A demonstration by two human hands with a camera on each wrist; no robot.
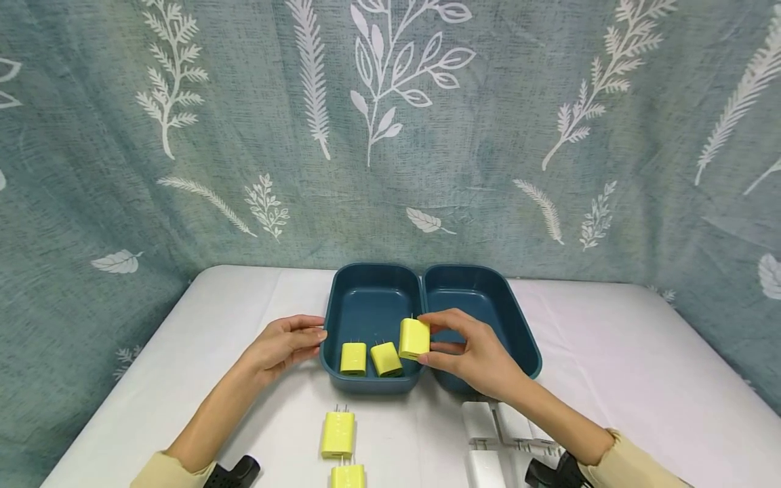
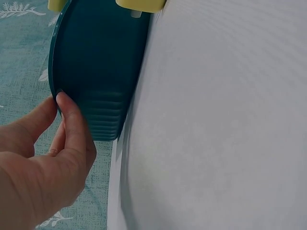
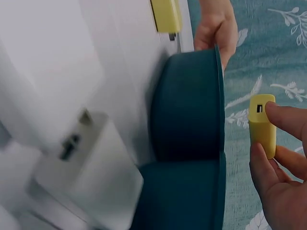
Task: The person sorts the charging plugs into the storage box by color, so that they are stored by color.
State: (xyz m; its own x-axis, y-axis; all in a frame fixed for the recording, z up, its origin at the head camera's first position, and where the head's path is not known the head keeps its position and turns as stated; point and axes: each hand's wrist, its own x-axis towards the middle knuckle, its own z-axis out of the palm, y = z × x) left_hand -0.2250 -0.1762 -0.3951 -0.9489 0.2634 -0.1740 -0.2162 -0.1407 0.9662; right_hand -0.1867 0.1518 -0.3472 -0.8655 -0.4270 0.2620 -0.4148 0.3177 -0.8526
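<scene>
My right hand (image 1: 472, 349) pinches a yellow USB wall charger (image 1: 413, 339) between thumb and fingers, above the right side of the left blue bin (image 1: 372, 386). In the right wrist view the charger (image 3: 262, 130) shows its USB port. My left hand (image 1: 287, 349) grips the left rim of that bin; in the left wrist view its thumb and fingers (image 2: 72, 120) pinch the rim. Two yellow chargers (image 1: 353, 358) (image 1: 386, 359) lie inside near the front wall. Part of the right palm is hidden in the head view.
A second blue bin (image 1: 527, 352) stands against the first on the right. On the white table (image 1: 244, 420), yellow chargers (image 1: 338, 434) lie in front of the left bin, and several white chargers (image 1: 480, 421) lie before the right one. A patterned curtain (image 1: 390, 203) hangs behind.
</scene>
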